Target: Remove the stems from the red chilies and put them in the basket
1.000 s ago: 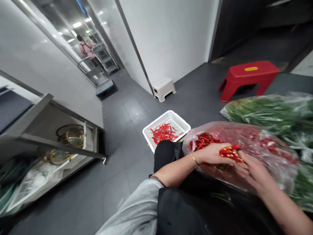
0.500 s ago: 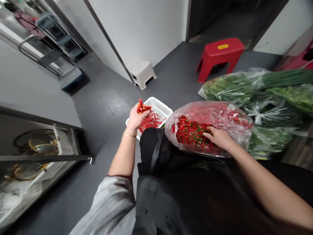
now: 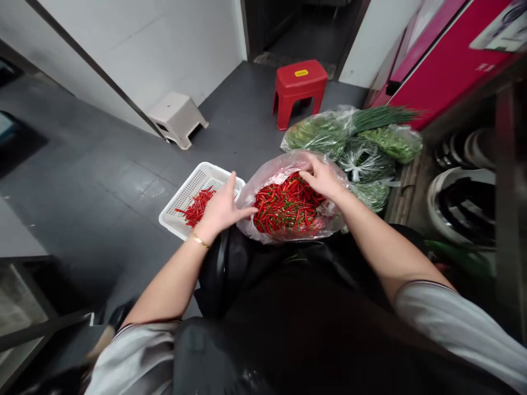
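A clear plastic bag (image 3: 257,189) full of red chilies with green stems (image 3: 288,206) rests against my lap, its mouth spread wide. My right hand (image 3: 323,176) grips the bag's far right rim, thumb toward the chilies, other fingers partly hidden by the plastic. At the bag's left edge is my left hand (image 3: 222,208), thumb and forefinger spread wide, nothing seen in it; its thumb tip reaches the rim. Behind that hand, a white perforated basket (image 3: 175,211) on the floor holds a pile of loose red chilies (image 3: 197,207), partly covered by the hand.
Bagged leafy greens (image 3: 317,134) and long green stalks (image 3: 382,118) lie beyond the bag to the right. A red stool (image 3: 300,82) and a pale step stool (image 3: 177,115) stand on the floor ahead. To the right are a pink-red cabinet (image 3: 448,66) and a white tub (image 3: 438,203).
My left hand has let go of the chilies it held over the basket and come back to the bag. The right hand has moved from among the chilies to the far rim, and the bag's mouth is wider.
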Motion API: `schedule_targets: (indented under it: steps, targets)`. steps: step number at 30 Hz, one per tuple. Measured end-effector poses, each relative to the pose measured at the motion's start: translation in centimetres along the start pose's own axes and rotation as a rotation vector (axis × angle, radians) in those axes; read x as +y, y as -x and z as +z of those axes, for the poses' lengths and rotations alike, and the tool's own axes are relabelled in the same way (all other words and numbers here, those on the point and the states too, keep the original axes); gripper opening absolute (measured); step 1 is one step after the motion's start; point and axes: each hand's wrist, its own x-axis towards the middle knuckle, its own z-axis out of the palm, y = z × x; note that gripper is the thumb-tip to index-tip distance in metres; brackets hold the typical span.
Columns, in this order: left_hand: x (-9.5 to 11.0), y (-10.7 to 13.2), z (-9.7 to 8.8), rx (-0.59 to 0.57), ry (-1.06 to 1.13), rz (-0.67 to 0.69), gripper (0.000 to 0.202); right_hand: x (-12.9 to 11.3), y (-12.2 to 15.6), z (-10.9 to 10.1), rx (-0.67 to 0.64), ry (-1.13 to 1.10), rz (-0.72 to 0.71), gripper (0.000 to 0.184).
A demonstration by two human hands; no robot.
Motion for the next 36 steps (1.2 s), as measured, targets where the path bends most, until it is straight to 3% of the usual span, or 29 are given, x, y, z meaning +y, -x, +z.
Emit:
schedule_targets:
  steps: [2, 4, 5, 9, 13, 16, 18, 23, 27, 29, 32, 36]
  targets:
    - [0.8, -0.5, 2.9, -0.040, -0.060, -0.100, 0.054, 0.0, -0.6, -1.1, 0.039, 0.069, -0.028, 0.057]
    - [0.6, -1.7, 4.3, -0.066, -0.021, -0.193, 0.022, 0.3, 0.1, -1.8, -0.027, 0.156, -0.057, 0.053]
    - [0.5, -2.3, 4.3, -0.070, 0.033, -0.208, 0.011, 0.6, 1.1, -2.0, -0.113, 0.187, -0.086, 0.053]
    - [2.6, -5.0, 2.3, -0.046, 0.277, -0.131, 0.013, 2.0, 7.5, -1.4, -0.572, 0.215, -0.266, 0.057]
    - [7.7, -7.9, 1.3, -0.006, 0.471, -0.073, 0.010, 3.6, 12.7, -0.1, -0.764, 0.318, -0.308, 0.061]
    - [10.1, -10.1, 2.2, 0.110, 0.611, 0.001, 0.010, 4.6, 13.7, 0.0, -0.726, 0.359, -0.247, 0.032]
    - [10.4, -10.8, 3.0, 0.155, 0.660, -0.002, 0.011, 4.8, 13.4, -0.5, -0.680, 0.361, -0.202, 0.027]
    - [10.5, -11.4, 3.9, 0.046, 0.722, -0.073, 0.016, 4.6, 11.7, -3.5, -0.607, 0.368, -0.120, 0.022]
    - [13.6, -12.7, 4.8, 0.014, 0.804, -0.019, 0.022, 3.2, 10.6, -4.5, -0.445, 0.426, -0.064, 0.025]
    - [14.8, -13.0, 5.3, -0.034, 0.872, 0.028, 0.025, 2.0, 10.6, -3.7, -0.457, 0.406, -0.124, 0.024]
    - [13.4, -12.2, 5.2, -0.124, 0.879, 0.074, 0.018, 0.6, 11.1, -1.2, -0.591, 0.372, -0.267, 0.021]
    - [6.4, -10.6, 3.5, -0.028, 0.702, -0.142, 0.015, 0.8, 11.7, 2.0, -0.695, 0.396, -0.319, 0.026]
